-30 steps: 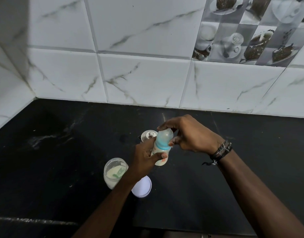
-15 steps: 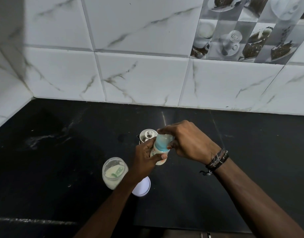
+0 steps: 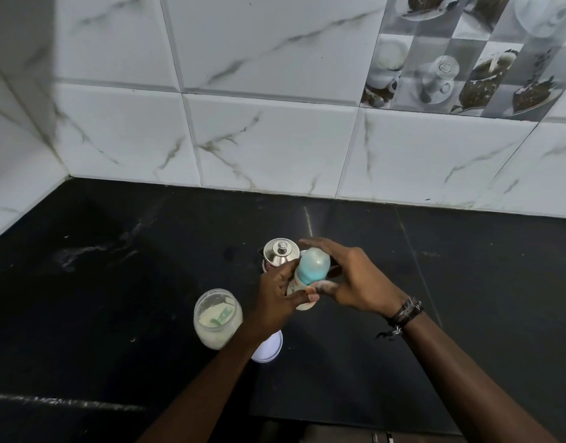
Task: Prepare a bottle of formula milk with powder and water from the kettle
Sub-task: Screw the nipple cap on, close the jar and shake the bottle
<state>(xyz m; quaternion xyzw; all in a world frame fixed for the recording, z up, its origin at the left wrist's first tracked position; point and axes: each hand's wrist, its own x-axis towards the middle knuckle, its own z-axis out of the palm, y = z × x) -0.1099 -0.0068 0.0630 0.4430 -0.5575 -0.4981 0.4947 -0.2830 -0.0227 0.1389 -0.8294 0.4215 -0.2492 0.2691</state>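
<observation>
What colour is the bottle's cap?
Translucent light blue, the cap on the bottle; the head view shows it.

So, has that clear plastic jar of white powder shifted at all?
No. The clear powder jar keeps its place beside the round white lid on the black counter.

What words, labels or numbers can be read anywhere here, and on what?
None can be read.
Bottle: orange-red print on its body, too blurred and partly covered by the left hand.
Kettle: reddish marking on its side, too small to read.
Powder jar: no label visible.
</observation>
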